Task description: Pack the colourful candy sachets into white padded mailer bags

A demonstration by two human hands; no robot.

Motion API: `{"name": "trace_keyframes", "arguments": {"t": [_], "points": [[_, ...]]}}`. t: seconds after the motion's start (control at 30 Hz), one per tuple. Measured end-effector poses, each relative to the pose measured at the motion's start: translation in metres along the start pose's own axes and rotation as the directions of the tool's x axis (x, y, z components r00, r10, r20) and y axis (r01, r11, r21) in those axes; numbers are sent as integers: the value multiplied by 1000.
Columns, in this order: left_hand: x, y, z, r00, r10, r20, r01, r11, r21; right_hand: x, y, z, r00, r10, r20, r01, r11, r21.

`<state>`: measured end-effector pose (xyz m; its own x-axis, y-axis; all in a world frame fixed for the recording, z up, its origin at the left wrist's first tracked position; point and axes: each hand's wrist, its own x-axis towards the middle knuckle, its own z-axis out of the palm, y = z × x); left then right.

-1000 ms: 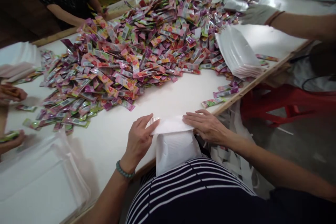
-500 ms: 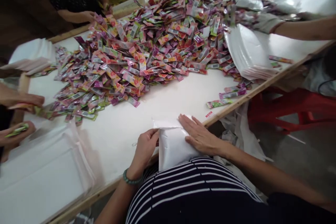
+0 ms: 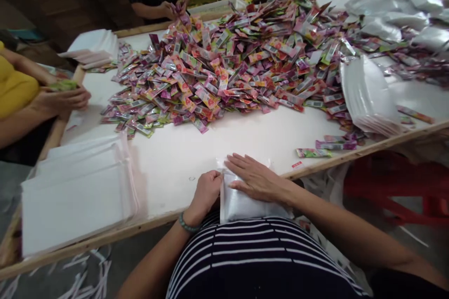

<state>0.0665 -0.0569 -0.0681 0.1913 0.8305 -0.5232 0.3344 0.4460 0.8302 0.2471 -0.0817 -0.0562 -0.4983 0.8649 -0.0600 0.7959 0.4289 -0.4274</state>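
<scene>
A filled silvery-white pouch [image 3: 245,205] lies at the table's front edge, its lower side against my striped shirt. My left hand [image 3: 209,187] pinches the pouch's upper left corner between thumb and fingers. Laid flat across the top of the pouch, my right hand [image 3: 254,178] has its fingers stretched out and pointing left. Part of the pouch's upper edge is hidden under that palm. Beyond my hands spreads a big heap of small printed sachets [image 3: 217,74] in pink, purple and green.
Flat white pouches [image 3: 80,196] are stacked at the front left. Another pouch stack [image 3: 368,93] leans at the right, near loose sachets [image 3: 314,153]. Filled silver pouches [image 3: 382,28] lie far right. Co-workers' hands [image 3: 66,96] hold sachets across the table. A red stool [image 3: 386,191] stands below right.
The view has swung left, so the table appears shifted right. My right hand has slid left across the pouch, toward my left hand. The gloved arm at the right is out of view.
</scene>
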Motion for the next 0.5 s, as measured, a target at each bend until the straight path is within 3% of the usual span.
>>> {"name": "trace_keyframes", "arguments": {"t": [0.23, 0.5], "points": [[1, -12, -6, 973, -204, 105, 224, 945, -237, 20, -13, -6, 995, 21, 97, -14, 997, -77], [22, 1, -5, 975, -171, 138, 207, 930, -305, 10, -4, 2, 999, -3, 33, -1, 992, 128]]}}
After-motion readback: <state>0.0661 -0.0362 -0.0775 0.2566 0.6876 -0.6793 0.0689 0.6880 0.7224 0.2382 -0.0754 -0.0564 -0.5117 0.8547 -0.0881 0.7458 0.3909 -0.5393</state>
